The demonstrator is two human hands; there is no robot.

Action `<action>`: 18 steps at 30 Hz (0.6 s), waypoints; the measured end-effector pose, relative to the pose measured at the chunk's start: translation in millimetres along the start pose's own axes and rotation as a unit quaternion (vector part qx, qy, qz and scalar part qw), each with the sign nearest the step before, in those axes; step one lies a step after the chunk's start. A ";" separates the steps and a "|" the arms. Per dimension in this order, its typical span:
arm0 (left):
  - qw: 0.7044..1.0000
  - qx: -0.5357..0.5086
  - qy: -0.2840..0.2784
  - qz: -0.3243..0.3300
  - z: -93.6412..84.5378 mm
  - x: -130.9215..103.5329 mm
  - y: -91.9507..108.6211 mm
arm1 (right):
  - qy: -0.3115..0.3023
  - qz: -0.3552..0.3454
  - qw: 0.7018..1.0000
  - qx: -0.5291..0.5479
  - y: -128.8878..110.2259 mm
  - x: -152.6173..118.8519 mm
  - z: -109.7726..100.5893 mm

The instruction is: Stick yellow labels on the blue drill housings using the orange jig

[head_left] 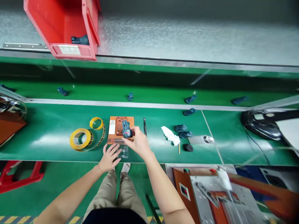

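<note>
Black clothing (114, 216) is closest to you. Beyond it, your right hand (139, 141) pinches a blue tool part (126, 130) over the orange fixture (130, 119); your left hand (109, 159) has its fingers apart. Left of your right hand, the fixture's white label (111, 129) is unreadable.

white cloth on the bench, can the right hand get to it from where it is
Probably yes: the right hand would first have to free itself of the dark blue part; only a thin black tool lies between it and the cloth.
</note>
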State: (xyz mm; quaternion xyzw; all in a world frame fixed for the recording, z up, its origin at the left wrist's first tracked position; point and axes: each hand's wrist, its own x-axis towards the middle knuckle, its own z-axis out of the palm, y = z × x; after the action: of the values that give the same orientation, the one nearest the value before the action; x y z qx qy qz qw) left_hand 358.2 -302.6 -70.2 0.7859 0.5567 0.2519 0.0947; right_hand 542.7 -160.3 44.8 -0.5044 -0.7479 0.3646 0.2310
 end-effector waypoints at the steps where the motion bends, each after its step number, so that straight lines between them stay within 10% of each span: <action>1: 0.998 -0.036 0.017 -0.055 -10.8 9.5 14.9 | 0.010 -0.011 1.000 0.019 -6.5 -16.6 -11.6; 5: 0.922 -0.283 0.074 -0.252 -69.8 72.3 78.6 | 0.055 -0.053 0.995 0.060 -24.6 -79.8 -51.0; 10: 0.819 -0.526 -0.068 -0.221 -133.4 152.5 145.5 | 0.128 -0.086 0.985 0.079 -39.3 -137.6 -96.3; 18: 0.828 -0.543 -0.058 -0.129 -142.5 181.2 244.9 | 0.130 0.065 0.933 0.328 -49.9 -198.6 -167.0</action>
State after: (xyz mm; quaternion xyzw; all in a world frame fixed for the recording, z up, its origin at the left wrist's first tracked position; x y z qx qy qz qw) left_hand 535.3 -242.8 209.5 0.5418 0.4198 0.4527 0.5704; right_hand 708.9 -302.7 192.9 -0.4907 -0.5156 0.5351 0.4550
